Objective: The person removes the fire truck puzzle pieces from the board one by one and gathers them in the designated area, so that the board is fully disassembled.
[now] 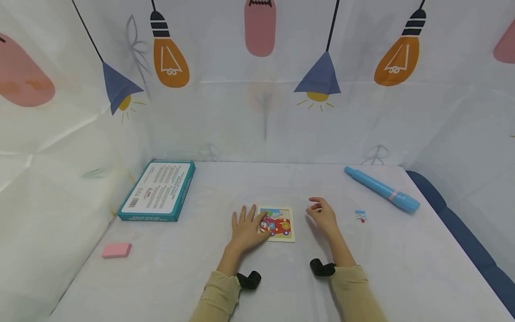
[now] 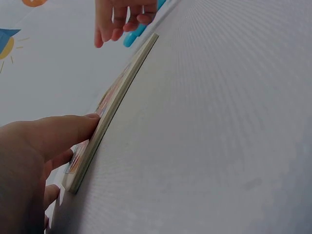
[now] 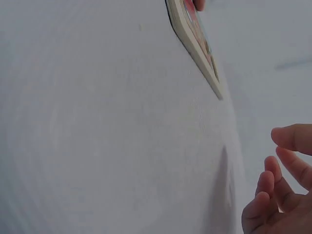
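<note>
A small picture puzzle (image 1: 281, 225) with a red car lies in a pale wooden frame on the table; a bare beige patch shows at its upper right. My left hand (image 1: 246, 232) rests on its left side, fingers spread, and the thumb (image 2: 73, 132) touches the near edge in the left wrist view. To the right, my right hand (image 1: 323, 219) hovers above the table with fingers loosely bent and nothing between them. Beyond it, to the right, lies a small blue-and-white puzzle piece (image 1: 360, 215) with a red spot.
A teal-edged box (image 1: 157, 190) with a printed white face lies at the back left. Nearer on the left is a pink eraser-like block (image 1: 116, 250). A light blue tube-shaped thing, like a thick marker (image 1: 382, 189), lies at the back right. Printed fabric walls (image 1: 225, 120) enclose the white table.
</note>
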Demonstrator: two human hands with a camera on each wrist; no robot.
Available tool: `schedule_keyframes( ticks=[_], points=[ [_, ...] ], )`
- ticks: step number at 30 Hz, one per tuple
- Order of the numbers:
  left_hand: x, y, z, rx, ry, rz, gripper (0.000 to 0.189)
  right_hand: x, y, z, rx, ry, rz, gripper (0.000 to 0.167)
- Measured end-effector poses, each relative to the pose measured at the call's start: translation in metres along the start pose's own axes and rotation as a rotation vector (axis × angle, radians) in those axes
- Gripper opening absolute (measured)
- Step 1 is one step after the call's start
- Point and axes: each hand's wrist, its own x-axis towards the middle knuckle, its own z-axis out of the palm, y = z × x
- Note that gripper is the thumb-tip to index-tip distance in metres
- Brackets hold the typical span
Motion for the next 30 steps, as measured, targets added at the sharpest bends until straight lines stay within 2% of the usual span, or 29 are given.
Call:
schedule_keyframes(
  ticks=[7, 14, 19, 22, 25, 30],
  points=[
    [0.0, -0.001, 0.001, -0.006, 0.003, -0.005, 0.068, -0.004, -0.016, 0.025, -0.073, -0.051, -0.05, 0.033],
    [0.002, -0.003, 0.001, -0.019, 0.014, -0.012, 0.068, -0.009, -0.029, 0.044, -0.275, -0.129, -0.167, 0.022],
    [0.003, -0.003, 0.001, -0.015, 0.011, -0.004, 0.068, -0.011, -0.034, 0.051, -0.421, -0.125, -0.229, 0.025],
    [0.002, -0.002, 0.001, -0.019, 0.011, 0.006, 0.067, -0.011, -0.036, 0.055, -0.474, -0.116, -0.232, 0.029],
    [0.002, -0.003, 0.001, -0.018, 0.01, 0.012, 0.067, -0.009, -0.036, 0.057, -0.482, -0.115, -0.23, 0.03],
    [0.001, -0.002, 0.0, -0.024, 0.006, 0.012, 0.066, -0.008, -0.037, 0.061, -0.414, -0.129, -0.211, 0.026]
  ],
)
